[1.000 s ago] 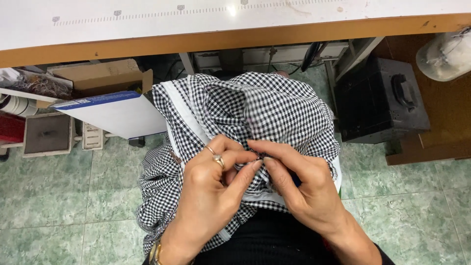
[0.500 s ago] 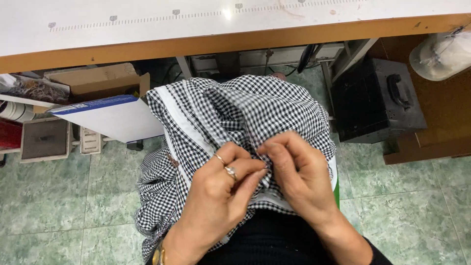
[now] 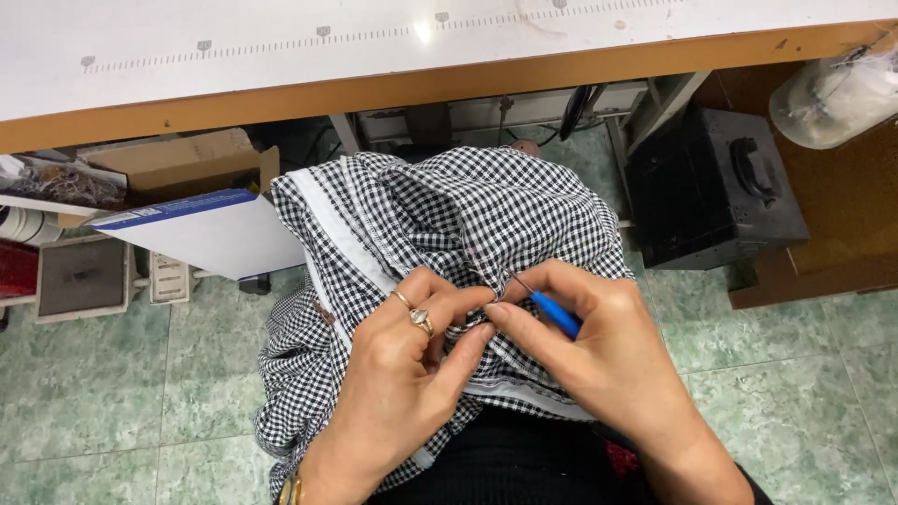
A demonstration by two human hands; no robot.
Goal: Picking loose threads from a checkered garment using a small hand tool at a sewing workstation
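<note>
The checked black-and-white cloth [image 3: 468, 215] lies bunched on my lap, below the near edge of the white surface [image 3: 281, 47]. My left hand [image 3: 402, 374] has its grip pinching a fold of the cloth. My right hand [image 3: 599, 355] pinches a blue-handled seam ripper [image 3: 552, 313], its metal tip touching the cloth.

Bright, even overhead light; glare spot on the white tabletop [image 3: 426, 30] (hands sharp).
</note>
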